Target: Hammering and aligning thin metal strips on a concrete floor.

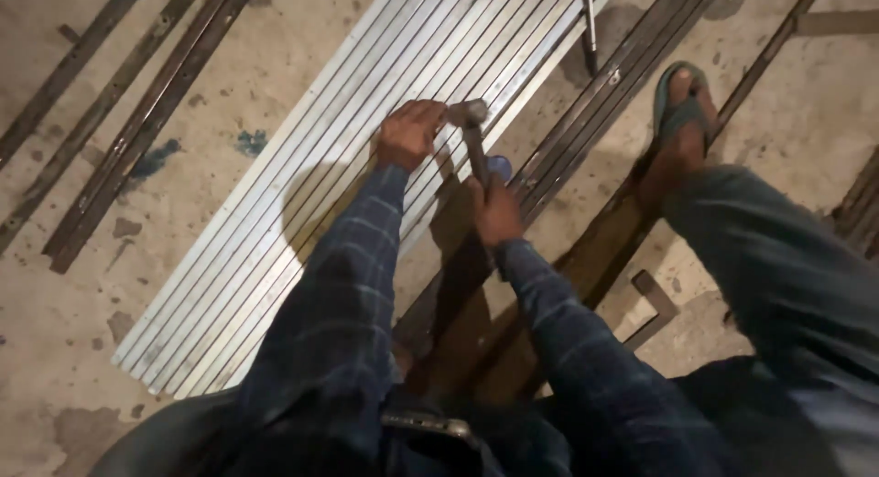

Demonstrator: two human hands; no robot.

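- Your right hand (495, 211) is wrapped round the hammer (476, 143) handle, its head resting on the right part of the ribbed metal panel (302, 193) on the floor (806, 111).
- Your left hand (409, 134) is closed at the hammer head; whether it pinches something, you cannot tell.
- No dents or fasteners show, so the work looks early.
- Dark steel bars (128, 129) lie far left.

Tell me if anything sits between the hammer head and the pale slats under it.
Nothing visible does. The right hand grips the hammer by its handle, head over the slats. The left hand rests on the slats right beside the head, close to it but not under it.
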